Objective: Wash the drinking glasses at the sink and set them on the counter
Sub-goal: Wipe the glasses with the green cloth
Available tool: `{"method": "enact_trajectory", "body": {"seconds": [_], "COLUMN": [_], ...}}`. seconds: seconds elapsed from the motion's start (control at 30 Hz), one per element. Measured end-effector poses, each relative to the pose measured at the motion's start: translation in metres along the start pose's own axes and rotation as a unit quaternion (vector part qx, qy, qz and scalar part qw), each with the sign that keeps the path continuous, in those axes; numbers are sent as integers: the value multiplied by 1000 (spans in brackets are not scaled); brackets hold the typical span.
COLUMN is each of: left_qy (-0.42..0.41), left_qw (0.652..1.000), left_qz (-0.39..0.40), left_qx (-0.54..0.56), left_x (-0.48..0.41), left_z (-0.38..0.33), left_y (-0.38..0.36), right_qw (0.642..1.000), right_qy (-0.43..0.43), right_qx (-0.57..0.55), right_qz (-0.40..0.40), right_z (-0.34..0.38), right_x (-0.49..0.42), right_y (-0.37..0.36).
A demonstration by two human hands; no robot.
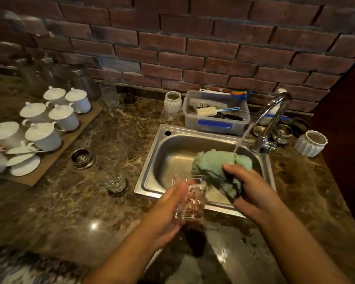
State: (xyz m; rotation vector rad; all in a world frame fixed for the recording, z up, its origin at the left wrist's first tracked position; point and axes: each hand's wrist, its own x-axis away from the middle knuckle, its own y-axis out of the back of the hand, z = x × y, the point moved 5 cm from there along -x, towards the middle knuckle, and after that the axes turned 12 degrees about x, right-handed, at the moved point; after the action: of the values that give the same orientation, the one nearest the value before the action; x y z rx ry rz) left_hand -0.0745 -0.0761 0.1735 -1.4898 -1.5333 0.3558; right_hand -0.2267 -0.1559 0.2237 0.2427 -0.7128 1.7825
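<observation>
At the front edge of the sink (152, 193), your left hand (168, 218) is wrapped around a clear cut drinking glass (190, 198), fingers curled along its left side, mouth tipped away from you toward the basin. The glass is blurred, so you cannot tell exactly how far it leans, but its long axis runs roughly front to back, rim over the basin's front lip.

Just to the right, your right hand (252, 189) is clenched on a wadded green cloth (217, 169), which sits above and just beyond the glass's rim, close enough that it may be touching it. That is the relation the next move likely turns on: the open mouth faces the cloth, so the right hand is the nearer one to push the cloth in while the left holds firm.

Farther back, water runs from the tap (275, 111) onto the cloth's far side.

On the counter (115, 128), 1 small cut glass (116, 183) stands near the sink's front-left corner, well apart from your hands. Toward the back-left edge, against the brick wall (172, 48), 1 tall clear glass (109, 93) stands among darker jars too dim to make out.
</observation>
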Motion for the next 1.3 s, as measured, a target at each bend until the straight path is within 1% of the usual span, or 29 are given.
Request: {"method": "enact_trajectory", "body": {"seconds": [0.07,0.17,0.23,0.3,0.4,0.5,0.67,0.73,0.87,0.9,0.97,1.0,1.03,1.07,1.13,1.17,1.2,1.23,1.27,1.3], "left_qy": [-66,-128,-164,-191,-205,-189,-168,-170,-184,-186,-171,-161,-163,-176,-237,-265,-269,-246,-200,-145], "left_qw": [992,956,931,915,902,902,899,898,891,890,902,909,907,899,872,863,865,880,903,918], "left_qz": [-52,-117,-134,-145,-166,-175,-185,-187,-198,-204,-208,-212,-221,-238,-268,-258,-228,-185,-131,-75], "left_qx": [-94,-238,-297,-324,-341,-346,-360,-361,-364,-362,-337,-322,-319,-323,-333,-345,-358,-363,-358,-361], "left_x": [-1,-3,-7,-11,-19,-28,-36,-38,-39,-35,-24,-17,-8,2,25,32,34,29,21,11], "left_z": [-3,-11,-16,-19,-24,-29,-21,-18,-13,-12,-7,-5,-3,-2,-2,-2,0,3,9,16], "left_y": [25,65,91,113,140,158,180,186,191,192,192,190,188,184,164,148,130,112,96,81], "right_qw": [998,994,990,985,981,979,979,980,982,983,986,986,983,978,964,957,949,939,928,917], "right_qy": [-33,-95,-124,-150,-177,-186,-180,-176,-177,-171,-147,-129,-113,-97,-61,-45,-30,-21,-21,-28], "right_qx": [-11,-8,10,16,-11,-25,11,6,7,19,60,91,131,176,254,285,314,343,368,385], "right_qz": [-48,-60,-63,-78,-79,-78,-93,-95,-70,-65,-60,-60,-62,-64,-48,-30,-5,25,60,98], "right_z": [-25,-63,-84,-104,-130,-144,-144,-143,-144,-144,-142,-140,-139,-137,-131,-128,-123,-119,-115,-111], "right_x": [-7,-12,-15,-18,-21,-22,-22,-21,-20,-20,-21,-21,-21,-20,-19,-17,-15,-12,-9,-5], "right_y": [-6,-17,-22,-26,-33,-33,-27,-24,-21,-20,-15,-13,-9,-5,0,1,1,0,-1,-3]}}
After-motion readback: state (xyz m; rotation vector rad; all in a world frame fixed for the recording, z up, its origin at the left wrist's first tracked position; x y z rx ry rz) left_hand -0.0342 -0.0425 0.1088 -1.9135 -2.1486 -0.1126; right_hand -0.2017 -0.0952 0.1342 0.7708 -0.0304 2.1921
